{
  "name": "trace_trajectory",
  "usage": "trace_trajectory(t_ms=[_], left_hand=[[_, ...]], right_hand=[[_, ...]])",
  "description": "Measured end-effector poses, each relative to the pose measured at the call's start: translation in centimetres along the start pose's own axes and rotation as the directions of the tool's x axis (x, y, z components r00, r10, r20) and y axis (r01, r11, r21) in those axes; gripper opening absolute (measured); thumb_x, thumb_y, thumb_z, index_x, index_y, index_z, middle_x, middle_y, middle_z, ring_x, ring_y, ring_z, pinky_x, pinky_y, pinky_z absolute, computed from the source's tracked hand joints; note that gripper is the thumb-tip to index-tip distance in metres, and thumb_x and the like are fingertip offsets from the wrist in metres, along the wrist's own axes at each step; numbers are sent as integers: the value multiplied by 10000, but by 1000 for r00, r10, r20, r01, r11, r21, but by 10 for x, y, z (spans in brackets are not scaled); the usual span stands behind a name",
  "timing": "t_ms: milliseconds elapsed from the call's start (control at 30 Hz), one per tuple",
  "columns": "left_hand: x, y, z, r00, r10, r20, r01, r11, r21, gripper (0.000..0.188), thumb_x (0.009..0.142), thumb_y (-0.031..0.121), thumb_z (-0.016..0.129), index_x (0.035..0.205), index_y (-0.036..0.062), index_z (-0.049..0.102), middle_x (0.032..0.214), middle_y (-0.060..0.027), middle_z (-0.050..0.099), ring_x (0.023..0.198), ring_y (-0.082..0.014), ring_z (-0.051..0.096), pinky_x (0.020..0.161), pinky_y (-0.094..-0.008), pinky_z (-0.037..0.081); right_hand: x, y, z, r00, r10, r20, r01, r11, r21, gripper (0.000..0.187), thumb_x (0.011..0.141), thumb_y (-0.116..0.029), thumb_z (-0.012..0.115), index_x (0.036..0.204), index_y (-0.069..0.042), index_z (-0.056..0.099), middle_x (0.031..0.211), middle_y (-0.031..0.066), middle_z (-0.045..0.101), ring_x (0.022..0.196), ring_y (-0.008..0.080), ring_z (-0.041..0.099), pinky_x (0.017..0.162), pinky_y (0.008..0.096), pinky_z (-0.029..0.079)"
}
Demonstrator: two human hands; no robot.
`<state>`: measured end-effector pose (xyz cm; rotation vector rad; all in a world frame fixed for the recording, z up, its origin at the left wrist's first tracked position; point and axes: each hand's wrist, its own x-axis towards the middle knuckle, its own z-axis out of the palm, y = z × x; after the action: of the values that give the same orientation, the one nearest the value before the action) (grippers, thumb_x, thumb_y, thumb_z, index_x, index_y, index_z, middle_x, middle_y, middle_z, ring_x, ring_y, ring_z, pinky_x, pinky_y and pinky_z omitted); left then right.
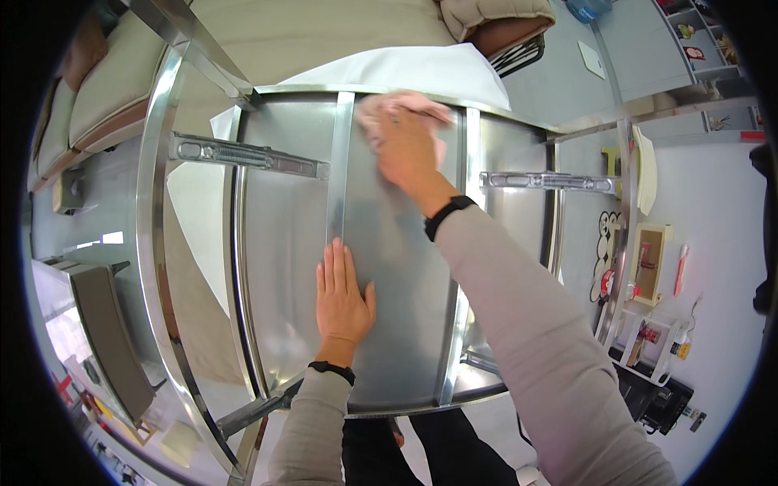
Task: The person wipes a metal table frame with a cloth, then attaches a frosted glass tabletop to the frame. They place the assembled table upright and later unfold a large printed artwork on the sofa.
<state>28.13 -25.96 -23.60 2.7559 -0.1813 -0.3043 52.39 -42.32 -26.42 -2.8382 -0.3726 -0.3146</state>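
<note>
Head view: right hand [409,146] fingers closed on pink cloth [393,109], pressed at far end of metal panel [389,324]. Left hand [342,296] flat, fingers open, bracing panel. Best: overlapping strokes, steady pressure.

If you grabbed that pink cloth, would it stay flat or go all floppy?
Probably floppy: the pink cloth already bunches under the right hand. It likely weighs little, and should slide easily on the shiny metal panel.

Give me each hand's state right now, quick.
Left hand: open, flat on the metal panel, holding nothing.
Right hand: pressed down on a pink cloth against the panel.
</note>
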Motion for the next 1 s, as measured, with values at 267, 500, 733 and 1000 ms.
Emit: trace_trajectory(t_ms=[267, 500, 733, 1000], left_hand=[[3, 4, -10, 997, 25, -72, -31, 996, -82, 816, 895, 250, 566, 1576, -71, 250, 1673, -201, 222, 1552, -378, 205, 1264, -503, 177], [-2, 0, 2, 994, 39, -99, -44, 998, -50, 796, 888, 220, 546, 1578, -53, 259, 1669, -188, 239, 1554, -362, 206, 1268, -494, 184], [0, 3, -3, 996, 12, -86, -19, 997, -79, 800, 886, 207, 545, 1586, -40, 246, 1680, -168, 218, 1563, -348, 180, 1273, -483, 176], [-5, 1, -4, 991, 75, -110, -77, 997, -15, 799, 894, 202, 546, 1586, -47, 231, 1680, -178, 210, 1562, -357, 178, 1270, -482, 185]], right_hand=[[-82, -51, -43, 968, -220, 117, 220, 975, 11, 419, 845, -192, 674, 1225, -24, 622, 1108, 156, 631, 1035, 321, 600, 855, 487, 469], [-51, 52, -72, 979, 112, 168, -30, 903, -428, 254, 874, -226, 646, 1066, -59, 652, 1099, 101, 650, 1042, 255, 594, 841, 411, 448], [-170, -14, -63, 961, 183, 205, -76, 894, -442, 279, 824, -294, 679, 1006, -91, 620, 1007, 102, 629, 984, 276, 597, 764, 410, 466], [-330, -137, -123, 845, 306, 437, -236, 949, -209, 317, 843, -255, 675, 1085, -59, 611, 984, 114, 631, 907, 301, 640, 702, 413, 508]])
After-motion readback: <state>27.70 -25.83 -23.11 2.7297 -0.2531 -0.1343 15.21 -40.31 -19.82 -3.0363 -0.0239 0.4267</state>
